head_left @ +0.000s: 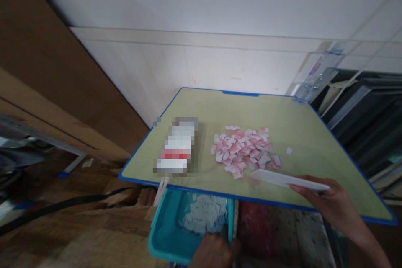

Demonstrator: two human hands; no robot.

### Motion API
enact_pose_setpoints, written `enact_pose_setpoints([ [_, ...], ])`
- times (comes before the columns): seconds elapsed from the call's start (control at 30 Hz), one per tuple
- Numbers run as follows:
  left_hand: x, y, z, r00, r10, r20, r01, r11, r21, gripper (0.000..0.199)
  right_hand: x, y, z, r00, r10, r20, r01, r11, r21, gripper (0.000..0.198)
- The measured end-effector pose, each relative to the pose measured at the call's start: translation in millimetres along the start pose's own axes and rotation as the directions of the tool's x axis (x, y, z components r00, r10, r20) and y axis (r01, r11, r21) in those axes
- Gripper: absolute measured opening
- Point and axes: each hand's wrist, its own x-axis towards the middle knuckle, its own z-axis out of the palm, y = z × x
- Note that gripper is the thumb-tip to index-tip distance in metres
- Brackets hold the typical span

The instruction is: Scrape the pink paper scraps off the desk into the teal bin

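Note:
My right hand is closed around a long, flat white strip, its thin edge towards me. The strip's far end lies low over the table, beside a heap of small pink and white paper pieces. My left hand is curled at the near right corner of a teal plastic basin, seemingly gripping its rim; the fingers are dark and partly hidden. Many small pale pieces lie inside the basin, which sits just below the table's front edge.
The yellowish table has a blue edge. On its left lies a pixelated phone-like object; one loose piece is right of the heap. A clear bottle stands at the back right corner, near dark stacked panels. A white wall rises behind.

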Motion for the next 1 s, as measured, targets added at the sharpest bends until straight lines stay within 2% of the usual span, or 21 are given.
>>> enact_pose_setpoints([
  [0.13,-1,1,-6,1.000,0.001,0.019,-0.001,1.000,-0.016,0.025,-8,6,-14,0.999,0.028,-0.032,-0.029,0.999,-0.022,0.024],
  [0.27,-3,2,-9,1.000,0.011,0.009,-0.011,1.000,-0.019,0.023,-5,2,-9,0.992,0.040,-0.122,-0.039,0.999,0.009,0.029],
  [0.4,-2,2,-7,1.000,0.010,0.020,-0.010,1.000,0.010,0.020,0,-4,-1,1.000,0.019,-0.016,-0.018,0.998,0.054,0.027],
  [0.53,-1,1,-5,1.000,0.004,0.011,-0.004,1.000,0.023,0.021,-7,8,-9,0.998,0.047,0.040,-0.049,0.997,0.064,0.021],
  [0.6,-1,1,-4,1.000,0.001,0.007,-0.001,1.000,0.024,0.024,-14,20,-16,0.992,0.122,-0.033,-0.120,0.990,0.070,0.020],
  [0.7,-1,0,-4,1.000,0.001,0.023,-0.001,1.000,0.011,0.025,-20,37,-23,0.952,0.238,-0.194,-0.222,0.970,0.101,0.018],
  [0.77,-2,0,-5,1.000,0.002,0.023,-0.002,1.000,-0.005,0.025,-20,43,-23,0.937,0.269,-0.222,-0.250,0.962,0.111,0.017],
  [1.0,-4,-1,-2,1.000,-0.010,-0.019,0.009,1.000,-0.023,0.028,-2,33,-9,0.955,0.267,-0.130,-0.244,0.955,0.169,0.014],
])
